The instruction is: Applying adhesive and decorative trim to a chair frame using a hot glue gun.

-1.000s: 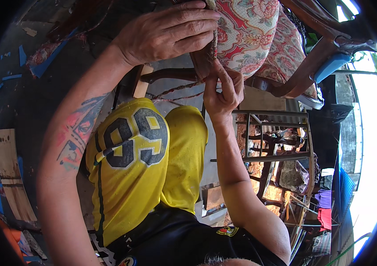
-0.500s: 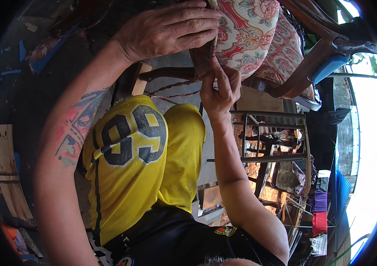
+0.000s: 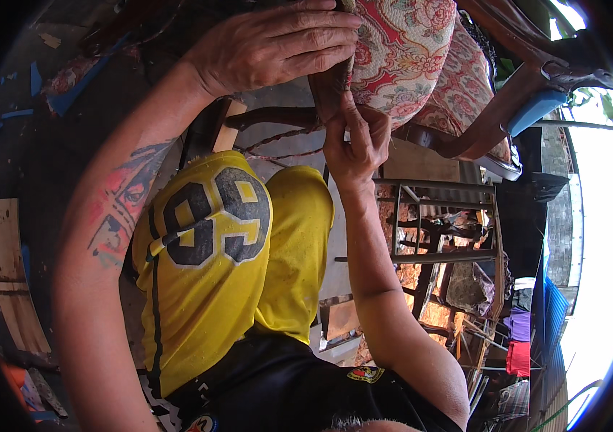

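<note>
An upholstered chair with dark wooden framing stands before me at the top of the head view. Its floral cushion point(image 3: 396, 54) is cream, red and green. My left hand point(image 3: 288, 43) lies across the brown wooden rail point(image 3: 329, 90) beside the cushion, fingers straight and side by side, thumb hidden. Just below it, my right hand point(image 3: 357, 144) is closed at the rail's lower end, with the index finger stretched up along the seam between wood and fabric. The other fingers are curled in; whatever they pinch is too small to make out.
A curved wooden arm point(image 3: 494, 129) carries a blue piece point(image 3: 537, 111) at the right. Below lies a metal frame point(image 3: 443, 255) among piled scrap. Wooden boards point(image 3: 15, 281) and blue scraps lie on the floor at left. My knees in yellow shorts point(image 3: 249, 230) are under my arms.
My right hand has shifted very slightly to the left along the rail's end. The left hand stays in place on the wood.
</note>
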`<action>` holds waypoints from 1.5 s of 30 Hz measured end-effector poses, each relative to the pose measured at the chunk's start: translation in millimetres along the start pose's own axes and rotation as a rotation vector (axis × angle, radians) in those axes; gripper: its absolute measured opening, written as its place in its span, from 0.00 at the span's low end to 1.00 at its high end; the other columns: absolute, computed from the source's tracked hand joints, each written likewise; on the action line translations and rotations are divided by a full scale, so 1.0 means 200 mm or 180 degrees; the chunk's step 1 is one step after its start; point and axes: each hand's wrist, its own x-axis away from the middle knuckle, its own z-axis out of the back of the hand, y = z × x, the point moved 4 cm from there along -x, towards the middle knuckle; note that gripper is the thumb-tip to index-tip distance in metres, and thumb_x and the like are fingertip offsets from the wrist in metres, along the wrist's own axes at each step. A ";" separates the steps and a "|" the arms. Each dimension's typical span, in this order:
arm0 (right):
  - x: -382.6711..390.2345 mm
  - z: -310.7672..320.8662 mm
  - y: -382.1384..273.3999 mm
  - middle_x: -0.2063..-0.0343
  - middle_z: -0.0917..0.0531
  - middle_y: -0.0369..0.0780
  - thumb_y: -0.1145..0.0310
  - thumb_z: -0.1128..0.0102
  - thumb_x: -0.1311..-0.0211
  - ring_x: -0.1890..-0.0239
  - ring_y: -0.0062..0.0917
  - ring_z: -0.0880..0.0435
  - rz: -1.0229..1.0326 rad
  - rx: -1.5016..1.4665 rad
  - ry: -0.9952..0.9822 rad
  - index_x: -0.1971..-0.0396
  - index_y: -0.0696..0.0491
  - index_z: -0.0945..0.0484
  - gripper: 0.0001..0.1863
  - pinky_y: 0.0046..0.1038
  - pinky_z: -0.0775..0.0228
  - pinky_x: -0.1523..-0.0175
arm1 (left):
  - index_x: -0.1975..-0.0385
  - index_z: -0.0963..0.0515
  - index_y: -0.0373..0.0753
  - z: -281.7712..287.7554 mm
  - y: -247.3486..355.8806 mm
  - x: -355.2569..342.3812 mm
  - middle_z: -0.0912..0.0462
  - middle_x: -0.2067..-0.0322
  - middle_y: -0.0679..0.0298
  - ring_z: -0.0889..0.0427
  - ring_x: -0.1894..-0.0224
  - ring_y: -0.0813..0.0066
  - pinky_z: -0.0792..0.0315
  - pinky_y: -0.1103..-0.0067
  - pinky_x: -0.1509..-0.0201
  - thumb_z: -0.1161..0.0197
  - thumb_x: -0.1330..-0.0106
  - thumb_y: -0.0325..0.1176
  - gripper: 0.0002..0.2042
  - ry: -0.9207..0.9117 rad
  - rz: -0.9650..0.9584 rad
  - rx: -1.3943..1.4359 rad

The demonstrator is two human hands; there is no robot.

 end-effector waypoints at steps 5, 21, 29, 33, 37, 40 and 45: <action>0.00 -0.02 0.00 0.69 0.14 0.39 0.87 0.33 0.48 0.66 0.31 0.18 -0.0030 0.0083 -0.0072 0.45 0.53 0.12 0.28 0.31 0.23 0.61 | 0.42 0.18 0.41 -0.01 0.01 0.01 0.19 0.37 0.62 0.22 0.30 0.69 0.30 0.69 0.21 0.39 0.27 0.32 0.16 -0.0002 0.0107 -0.0008; 0.00 -0.02 0.03 0.65 0.12 0.42 0.86 0.32 0.47 0.65 0.35 0.18 -0.0008 0.0209 -0.0095 0.45 0.54 0.13 0.27 0.34 0.22 0.60 | 0.49 0.14 0.42 -0.13 0.08 0.00 0.16 0.43 0.65 0.20 0.34 0.70 0.28 0.68 0.22 0.35 0.28 0.30 0.11 0.0828 0.0386 -0.0054; 0.01 -0.02 0.01 0.60 0.15 0.45 0.84 0.29 0.45 0.61 0.37 0.16 -0.0087 0.0188 -0.0191 0.42 0.51 0.14 0.28 0.35 0.21 0.59 | 0.50 0.13 0.41 -0.19 0.10 0.02 0.16 0.44 0.63 0.21 0.34 0.67 0.26 0.66 0.24 0.32 0.31 0.30 0.11 0.1050 0.0615 -0.0110; 0.02 -0.01 0.03 0.60 0.15 0.45 0.83 0.29 0.45 0.61 0.37 0.16 -0.0087 0.0196 -0.0188 0.42 0.51 0.14 0.28 0.35 0.21 0.59 | 0.50 0.14 0.40 -0.14 0.12 -0.02 0.16 0.44 0.63 0.21 0.34 0.67 0.26 0.66 0.24 0.32 0.31 0.29 0.11 0.0460 0.0692 -0.0136; 0.01 -0.01 0.02 0.60 0.15 0.45 0.83 0.30 0.44 0.60 0.37 0.16 -0.0113 0.0177 -0.0220 0.42 0.52 0.14 0.27 0.35 0.21 0.58 | 0.50 0.14 0.40 -0.18 0.11 0.01 0.15 0.44 0.62 0.20 0.34 0.66 0.27 0.65 0.23 0.33 0.30 0.28 0.11 0.0942 0.0611 -0.0036; 0.02 -0.01 0.04 0.60 0.15 0.45 0.84 0.30 0.44 0.61 0.37 0.16 -0.0152 0.0149 -0.0199 0.43 0.52 0.14 0.27 0.35 0.21 0.58 | 0.52 0.15 0.39 -0.13 0.13 -0.01 0.15 0.45 0.61 0.20 0.34 0.65 0.28 0.64 0.23 0.33 0.30 0.28 0.10 0.0772 0.0690 0.0037; 0.03 -0.01 0.05 0.60 0.17 0.44 0.83 0.30 0.46 0.60 0.37 0.18 -0.0030 0.0145 -0.0243 0.39 0.52 0.16 0.31 0.37 0.22 0.54 | 0.55 0.15 0.38 -0.16 0.15 -0.01 0.15 0.45 0.60 0.20 0.34 0.63 0.29 0.63 0.22 0.30 0.31 0.30 0.08 0.0795 0.0750 0.0102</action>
